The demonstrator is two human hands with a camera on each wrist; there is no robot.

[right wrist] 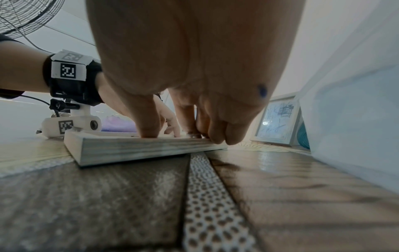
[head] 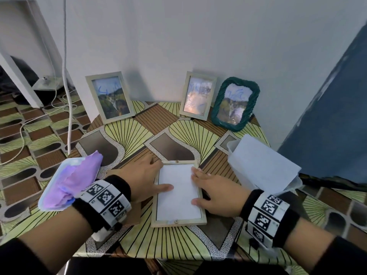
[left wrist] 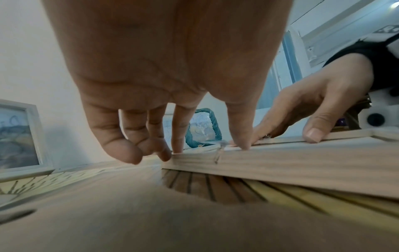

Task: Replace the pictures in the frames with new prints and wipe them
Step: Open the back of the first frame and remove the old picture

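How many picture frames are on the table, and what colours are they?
Light wood frames: 3 (left standing, middle standing, one lying face down under both hands)
Green frames: 1 (twisted-edge frame at the back right)
Total: 4

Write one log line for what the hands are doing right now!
left hand: fingertips on frame | right hand: fingertips on white sheet | frame: face down, flat on table | backing: off
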